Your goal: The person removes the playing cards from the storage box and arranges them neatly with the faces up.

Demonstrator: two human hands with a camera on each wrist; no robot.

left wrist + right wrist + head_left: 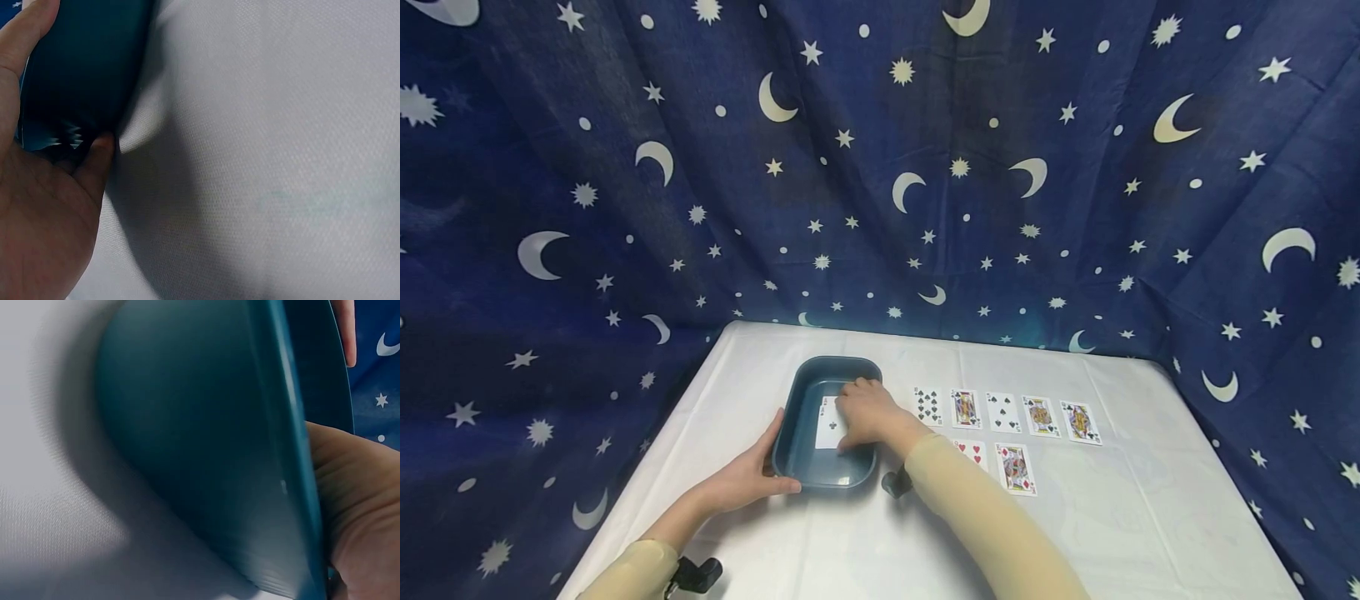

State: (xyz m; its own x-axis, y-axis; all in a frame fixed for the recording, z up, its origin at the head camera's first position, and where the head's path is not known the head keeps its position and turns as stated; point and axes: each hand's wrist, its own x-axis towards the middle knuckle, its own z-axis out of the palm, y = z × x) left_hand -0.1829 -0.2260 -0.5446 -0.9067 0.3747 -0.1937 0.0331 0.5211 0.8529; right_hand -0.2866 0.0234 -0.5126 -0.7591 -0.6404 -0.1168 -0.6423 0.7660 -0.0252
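- head view: left hand (745,477) grips the blue tray (806,390) by its near-left rim.
- right hand (867,414), fingers curled, presses a card (828,427) inside the tray.
- white tablecloth (1120,517); starry curtain (925,167) behind.

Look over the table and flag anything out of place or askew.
One playing card lies in the blue tray, under the right hand, apart from the cards laid face up on the tablecloth. The left hand holds the tray's near rim. Nothing looks spilled or damaged.

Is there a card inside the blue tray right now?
Yes, a white playing card lies on the floor of the blue tray, partly under the right hand.
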